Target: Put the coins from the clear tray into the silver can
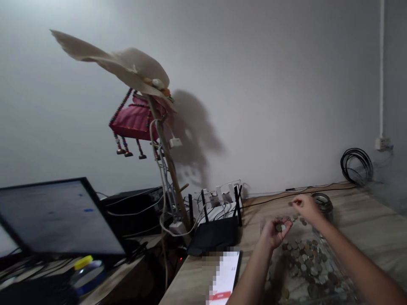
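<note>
My left hand (276,232) is cupped palm up over a wooden table (365,228) and holds a few coins. My right hand (304,206) hovers a little further back with its fingers pinched together on a small coin. Below both hands a heap of mixed coins (305,264) lies spread on a clear plastic sheet. A small round glass jar (322,202) stands just behind my right hand.
A black router (214,233) with antennas and a power strip sit left of the coins. A phone (225,277) lies at the near edge. A monitor (57,218) stands at the left. A hat (127,63) and pink bag (133,120) hang on a pole. Coiled cable (356,166) lies at the back right.
</note>
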Available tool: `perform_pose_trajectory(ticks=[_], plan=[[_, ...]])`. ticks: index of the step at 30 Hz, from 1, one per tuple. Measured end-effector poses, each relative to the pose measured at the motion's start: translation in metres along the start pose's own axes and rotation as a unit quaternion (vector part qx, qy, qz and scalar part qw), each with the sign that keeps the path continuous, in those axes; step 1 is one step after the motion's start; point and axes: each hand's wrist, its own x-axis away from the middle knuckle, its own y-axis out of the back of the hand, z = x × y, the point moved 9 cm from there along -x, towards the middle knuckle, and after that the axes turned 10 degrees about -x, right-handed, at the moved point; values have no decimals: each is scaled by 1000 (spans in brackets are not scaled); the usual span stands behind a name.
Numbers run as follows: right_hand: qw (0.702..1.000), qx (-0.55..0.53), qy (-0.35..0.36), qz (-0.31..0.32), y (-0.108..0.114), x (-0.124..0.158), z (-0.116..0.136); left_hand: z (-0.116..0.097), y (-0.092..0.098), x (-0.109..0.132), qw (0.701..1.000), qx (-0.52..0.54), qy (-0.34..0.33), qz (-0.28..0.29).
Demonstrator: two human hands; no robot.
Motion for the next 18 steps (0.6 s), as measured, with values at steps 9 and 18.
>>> perform_pose_trajectory(ticks=[9, 18], plan=[[953, 266, -147, -22, 86, -9, -80, 3, -3, -6, 988, -125, 20, 93], [985, 101, 24, 140, -53, 26, 3, 8, 12, -18, 998, -34, -9, 61]])
